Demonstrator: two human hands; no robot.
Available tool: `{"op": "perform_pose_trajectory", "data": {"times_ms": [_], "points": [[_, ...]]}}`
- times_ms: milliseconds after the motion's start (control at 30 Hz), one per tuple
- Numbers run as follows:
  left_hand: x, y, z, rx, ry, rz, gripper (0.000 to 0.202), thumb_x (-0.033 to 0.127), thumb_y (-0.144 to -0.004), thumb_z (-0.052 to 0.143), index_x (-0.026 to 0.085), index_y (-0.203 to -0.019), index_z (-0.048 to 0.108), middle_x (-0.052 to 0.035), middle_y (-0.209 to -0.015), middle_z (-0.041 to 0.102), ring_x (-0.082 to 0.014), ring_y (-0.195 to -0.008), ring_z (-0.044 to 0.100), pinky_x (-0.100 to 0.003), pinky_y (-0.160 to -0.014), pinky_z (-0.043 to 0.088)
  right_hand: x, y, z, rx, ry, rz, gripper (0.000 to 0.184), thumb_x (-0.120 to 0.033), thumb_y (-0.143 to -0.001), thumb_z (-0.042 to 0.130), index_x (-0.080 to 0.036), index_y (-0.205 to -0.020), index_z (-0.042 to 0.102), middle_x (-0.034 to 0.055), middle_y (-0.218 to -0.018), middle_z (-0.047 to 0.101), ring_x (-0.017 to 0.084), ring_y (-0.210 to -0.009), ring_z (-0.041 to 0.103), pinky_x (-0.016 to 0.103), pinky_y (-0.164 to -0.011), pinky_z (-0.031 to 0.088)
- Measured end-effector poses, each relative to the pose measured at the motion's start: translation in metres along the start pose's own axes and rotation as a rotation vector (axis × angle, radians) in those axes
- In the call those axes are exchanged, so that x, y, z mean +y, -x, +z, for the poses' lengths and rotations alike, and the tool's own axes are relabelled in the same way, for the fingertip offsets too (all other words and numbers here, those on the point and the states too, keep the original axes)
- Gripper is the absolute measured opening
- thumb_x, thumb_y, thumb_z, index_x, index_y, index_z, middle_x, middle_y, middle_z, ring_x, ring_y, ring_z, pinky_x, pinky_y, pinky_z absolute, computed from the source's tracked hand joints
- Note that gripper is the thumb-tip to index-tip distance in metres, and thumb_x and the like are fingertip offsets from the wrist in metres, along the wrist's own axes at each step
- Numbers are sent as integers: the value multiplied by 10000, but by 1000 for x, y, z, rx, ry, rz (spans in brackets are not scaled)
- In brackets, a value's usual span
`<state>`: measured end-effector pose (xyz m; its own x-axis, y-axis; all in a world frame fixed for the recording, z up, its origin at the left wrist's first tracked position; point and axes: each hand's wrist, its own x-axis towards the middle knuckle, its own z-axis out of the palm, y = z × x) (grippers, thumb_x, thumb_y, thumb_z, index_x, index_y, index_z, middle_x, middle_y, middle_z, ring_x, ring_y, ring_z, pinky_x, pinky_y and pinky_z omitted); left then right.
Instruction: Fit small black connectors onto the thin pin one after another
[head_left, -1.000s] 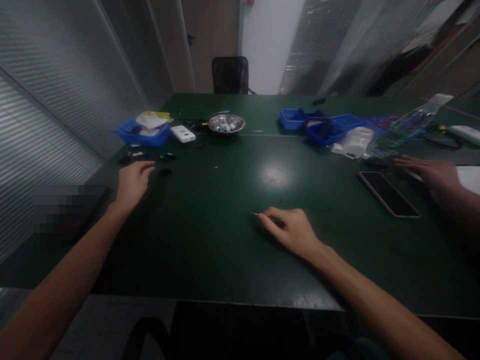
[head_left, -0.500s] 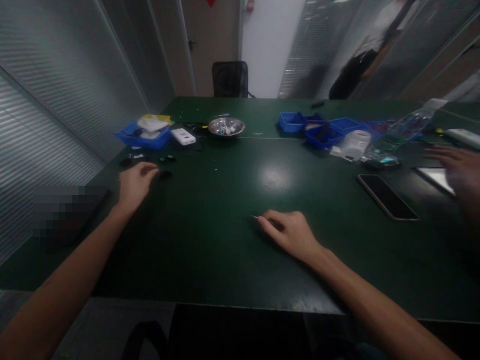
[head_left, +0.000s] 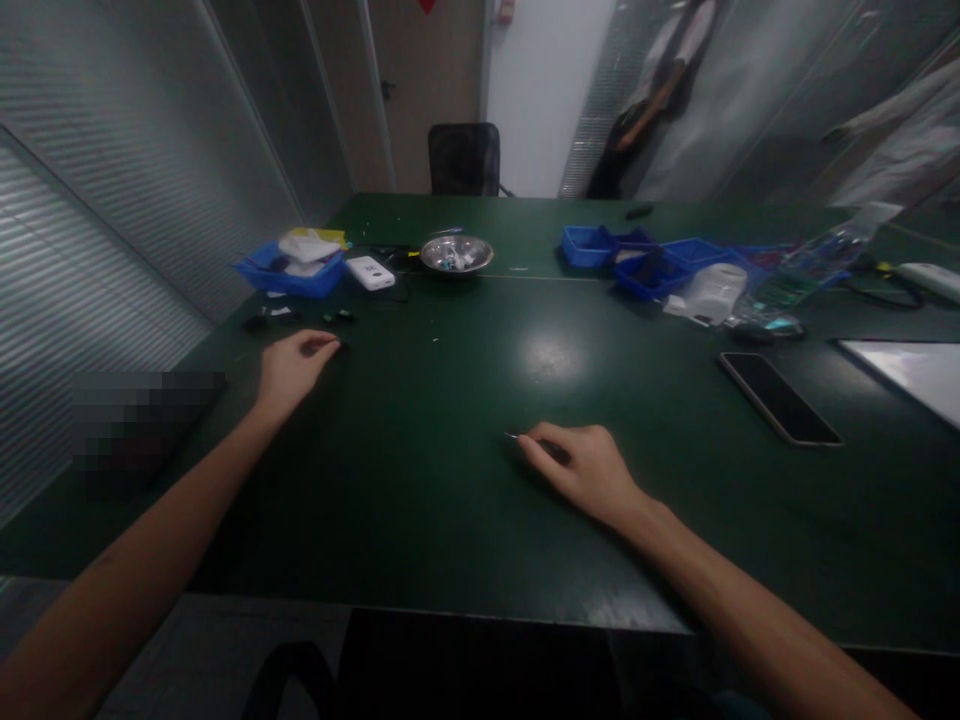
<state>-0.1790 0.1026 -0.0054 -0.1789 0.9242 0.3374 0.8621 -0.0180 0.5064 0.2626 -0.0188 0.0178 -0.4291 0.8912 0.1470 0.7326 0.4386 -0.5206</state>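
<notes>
My left hand (head_left: 291, 372) is over the left part of the green table (head_left: 420, 480), its thumb and forefinger pinched on a small black piece that they mostly hide. Just beyond it lie small dark bits (head_left: 339, 316) and scraps of white. My right hand (head_left: 581, 465) rests near the table's middle, fingers curled together. Out of its pinch sticks the thin, pale, metal-looking tip (head_left: 511, 436) of a small tool; the rest is covered by the hand, so its kind cannot be made out.
Further back are a blue bin (head_left: 292, 275), a white device (head_left: 370, 272) and a metal bowl (head_left: 457, 256) with small parts. To the right stand blue trays (head_left: 652, 272), a clear bottle (head_left: 821, 255), a phone (head_left: 780, 398) and a white-topped tablet-like slab (head_left: 911, 368). A person (head_left: 652, 95) is behind the glass.
My left hand has moved right and its fingertips have reached the black piece. My right hand has stayed put. Another person's hand at the right has left the view.
</notes>
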Motion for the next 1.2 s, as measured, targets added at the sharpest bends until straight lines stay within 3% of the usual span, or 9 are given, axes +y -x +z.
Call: {"op": "perform_pose_trajectory", "data": {"times_ms": [200, 467, 667, 1033, 1200], "points": [[-1, -2, 4, -1, -8, -20, 317, 441, -861, 673, 228, -1072, 775, -41, -993, 748, -215, -892, 685, -291, -827, 508, -1, 0, 2, 10, 4, -4, 395, -478, -1031, 449, -213, -970, 735, -10, -669, 675, 108, -532, 569, 272, -584, 386], [-9, -4, 4, -13, 70, -107, 339, 447, -810, 718, 213, -1046, 785, -48, -929, 749, -199, -796, 676, -292, -779, 531, -2, 1, 0, 14, 13, 1, 397, -470, -1028, 450, -206, -963, 740, 1, -661, 676, 116, -527, 560, 278, -581, 388], [-11, -4, 6, -20, 99, -140, 363, 455, -793, 725, 216, -1062, 776, -47, -961, 750, -203, -847, 687, -286, -804, 535, -2, 1, 0, 3, 12, -10, 409, -473, -1030, 441, -206, -970, 745, 5, -679, 694, 112, -527, 567, 273, -576, 392], [-2, 0, 0, -61, 66, -107, 399, 461, -819, 694, 183, -1097, 763, -77, -996, 746, -220, -857, 670, -312, -813, 529, -1, 1, 0, 11, 16, -18, 404, -472, -1030, 442, -209, -978, 745, -4, -677, 699, 104, -513, 563, 263, -565, 395], [5, 2, -1, -86, 32, 6, 390, 462, -873, 646, 188, -1131, 752, -71, -989, 736, -199, -821, 652, -284, -759, 503, -1, 0, 0, -2, 26, -16, 404, -477, -1028, 447, -207, -970, 742, -7, -662, 682, 107, -523, 567, 262, -569, 388]]}}
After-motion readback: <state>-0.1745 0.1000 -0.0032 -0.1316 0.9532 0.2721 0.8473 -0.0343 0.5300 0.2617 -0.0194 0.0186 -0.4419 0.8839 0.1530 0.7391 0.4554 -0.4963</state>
